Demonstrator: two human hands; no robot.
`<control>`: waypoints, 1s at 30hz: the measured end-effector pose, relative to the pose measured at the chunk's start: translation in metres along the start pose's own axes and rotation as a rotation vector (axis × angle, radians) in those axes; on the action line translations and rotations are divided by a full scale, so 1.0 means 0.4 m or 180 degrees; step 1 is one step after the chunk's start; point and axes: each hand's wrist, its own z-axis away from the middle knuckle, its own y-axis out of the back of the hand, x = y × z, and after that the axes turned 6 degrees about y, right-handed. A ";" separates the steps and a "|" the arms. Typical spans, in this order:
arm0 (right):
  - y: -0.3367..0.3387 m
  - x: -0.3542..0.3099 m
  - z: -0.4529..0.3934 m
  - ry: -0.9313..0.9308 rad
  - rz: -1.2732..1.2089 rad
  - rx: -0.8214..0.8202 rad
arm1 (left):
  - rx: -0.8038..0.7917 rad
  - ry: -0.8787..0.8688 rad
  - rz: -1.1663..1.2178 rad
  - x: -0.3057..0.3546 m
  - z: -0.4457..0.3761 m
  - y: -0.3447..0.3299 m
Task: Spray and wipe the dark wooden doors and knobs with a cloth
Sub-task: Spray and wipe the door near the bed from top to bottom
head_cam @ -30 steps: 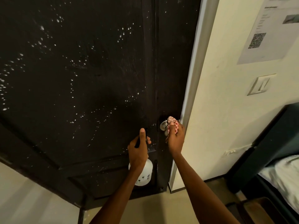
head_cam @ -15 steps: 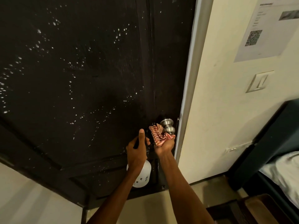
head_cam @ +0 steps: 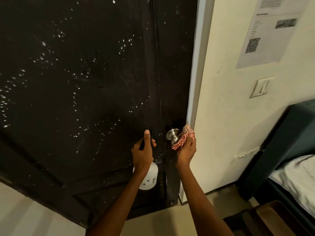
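A dark wooden door (head_cam: 95, 86) fills the left and middle of the view, speckled with white spray droplets. Its silver knob (head_cam: 172, 135) sits near the door's right edge. My right hand (head_cam: 187, 149) grips a red-and-white checked cloth (head_cam: 181, 140) and holds it against the right side of the knob. My left hand (head_cam: 142, 153) grips the black trigger head of a white spray bottle (head_cam: 150, 178), thumb up, just left of the knob; the bottle's body hangs below my wrist.
A pale door frame (head_cam: 196, 74) runs beside the door. On the cream wall hang a printed sheet with a QR code (head_cam: 265, 33) and a light switch (head_cam: 261, 86). A dark bed frame with white bedding (head_cam: 296, 176) stands at the right.
My right hand with the cloth has moved from under the knob's left side round to its right side, leaving the knob's face bare. My left hand and the bottle have stayed in place.
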 end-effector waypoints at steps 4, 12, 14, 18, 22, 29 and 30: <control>0.003 -0.056 -0.004 0.0367 -0.0051 0.0237 | 0.0034 0.0051 0.0149 0.037 0.004 0.016; -0.126 -0.250 0.043 -0.0544 -0.1384 -0.0149 | -0.0132 -0.0201 0.0199 0.252 0.020 0.071; -0.153 -0.279 0.060 -0.0666 -0.1584 -0.0377 | -0.0211 -0.0359 0.0177 0.332 0.021 0.087; -0.214 -0.355 0.087 -0.0241 -0.1454 -0.0508 | -0.0388 -0.0708 0.0215 0.489 0.023 0.126; -0.323 -0.511 0.091 0.0529 -0.1504 -0.0565 | -0.0540 -0.0954 0.0475 0.649 0.018 0.160; -0.638 -0.891 0.055 0.2566 -0.1025 -0.0630 | -0.0546 -0.1574 0.0762 1.056 0.018 0.221; -0.680 -0.947 0.045 0.2895 -0.0953 -0.0608 | -0.0550 -0.1662 0.0772 1.112 0.024 0.225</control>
